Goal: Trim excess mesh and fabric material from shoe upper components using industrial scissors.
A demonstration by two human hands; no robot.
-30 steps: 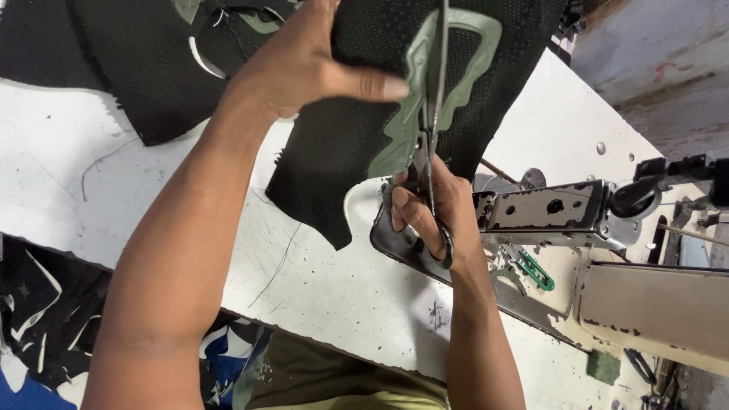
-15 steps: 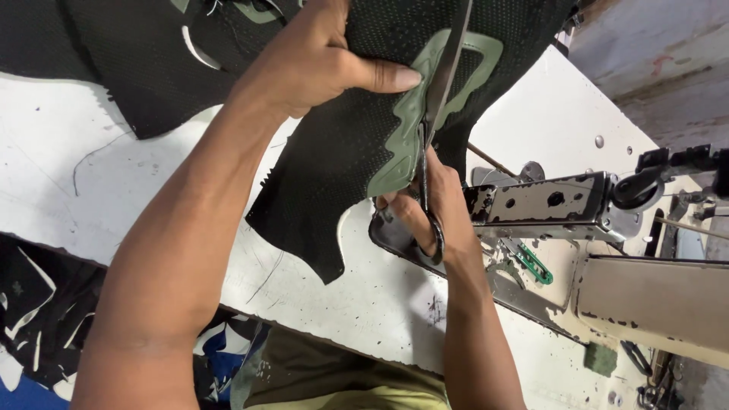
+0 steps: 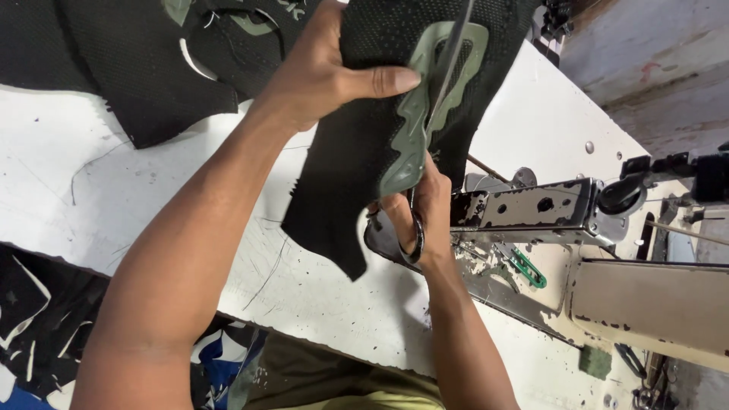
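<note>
Now, left hand (image 3: 319,76) gripping fabric piece (image 3: 364,152), scissors (image 3: 433,114) in right hand (image 3: 418,216)

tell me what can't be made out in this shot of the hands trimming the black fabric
- Scissors, head view: tips run off the top edge; the right hand covers the handles.
- Black mesh piece, head view: its top is cut off by the frame, and the left hand hides part of it.
- Sewing machine, head view: needle area is too small and cluttered to read.
- Green clip: too small to identify.
</note>
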